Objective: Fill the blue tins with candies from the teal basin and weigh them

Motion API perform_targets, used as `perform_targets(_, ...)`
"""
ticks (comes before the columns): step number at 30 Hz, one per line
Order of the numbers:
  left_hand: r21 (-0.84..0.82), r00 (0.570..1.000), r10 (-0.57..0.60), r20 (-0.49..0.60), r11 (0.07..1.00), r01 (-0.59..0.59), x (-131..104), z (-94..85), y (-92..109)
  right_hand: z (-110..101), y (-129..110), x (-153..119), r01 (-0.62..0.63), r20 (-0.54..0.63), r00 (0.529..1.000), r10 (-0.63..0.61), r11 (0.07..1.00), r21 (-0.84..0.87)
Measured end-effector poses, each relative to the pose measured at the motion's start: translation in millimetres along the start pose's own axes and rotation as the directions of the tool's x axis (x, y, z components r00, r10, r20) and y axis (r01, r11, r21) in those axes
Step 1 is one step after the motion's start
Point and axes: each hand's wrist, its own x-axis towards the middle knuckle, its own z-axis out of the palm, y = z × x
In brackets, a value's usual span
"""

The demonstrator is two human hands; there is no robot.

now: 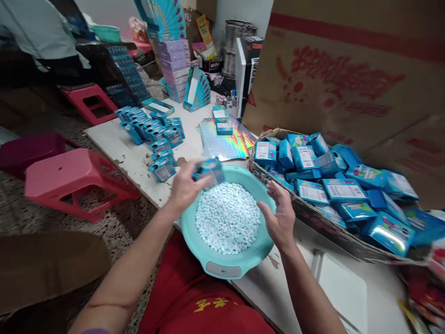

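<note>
A turquoise basin holds a heap of small pale pellets that look like candies. Over its left rim, my left hand grips a small blue box, which is blurred by motion. My right hand hovers at the basin's right side with fingers apart and nothing in it. Left of the basin, several small blue boxes stand upright in rows, with dark openings on top. To the right, a cardboard tray is piled with many more blue boxes.
A shiny holographic sheet lies behind the basin, two blue boxes on it. Fan-shaped display boxes and stacked purple boxes stand farther back. A large carton rises at right. Pink stools and a person are at left.
</note>
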Motion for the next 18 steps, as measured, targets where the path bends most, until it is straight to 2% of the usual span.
perform_targets(1,0.097,0.994,-0.035,-0.108,0.994,0.046,10.1,-2.2,-16.4,-11.2,2.6,7.8,0.044,-0.043,0.998,-0.048,0.996,-0.076)
perform_targets(3,0.275,0.975,-0.07,-0.21,0.953,0.128,30.0,-1.7,-52.8,-34.4,9.9,26.5,0.091,-0.116,0.986,-0.12,0.969,-0.231)
perform_targets(4,0.347,0.972,-0.093,-0.214,0.923,0.165,38.4,0.8,-70.6,-44.7,14.3,37.9,0.093,-0.14,0.98,-0.139,0.951,-0.294)
perform_targets(6,0.468,0.974,-0.169,-0.153,0.855,0.222,49.9,8.7,-100.5,-59.2,24.3,64.5,0.08,-0.132,0.981,-0.14,0.921,-0.381)
perform_targets(8,0.554,0.965,-0.247,-0.087,0.793,0.252,53.5,17.4,-119.4,-62.2,34.4,95.0,0.027,-0.086,0.994,-0.071,0.904,-0.427)
perform_targets(10,0.604,0.96,-0.272,-0.072,0.753,0.259,51.5,24.6,-126.8,-52.6,43.2,125.3,-0.082,-0.035,0.997,0.074,0.885,-0.458)
perform_targets(13,0.641,0.97,-0.224,-0.097,0.732,0.233,46.0,30.4,-123.5,-22.0,51.7,159.7,-0.233,-0.003,0.962,0.272,0.817,-0.528)
perform_targets(15,0.655,0.975,-0.197,-0.098,0.725,0.212,43.7,30.6,-117.5,-1.0,53.6,172.1,-0.268,0.005,0.947,0.321,0.797,-0.541)
perform_targets(18,0.659,0.977,-0.193,-0.096,0.723,0.207,40.0,26.3,-106.4,14.8,53.4,179.4,-0.276,0.002,0.95,0.312,0.845,-0.457)
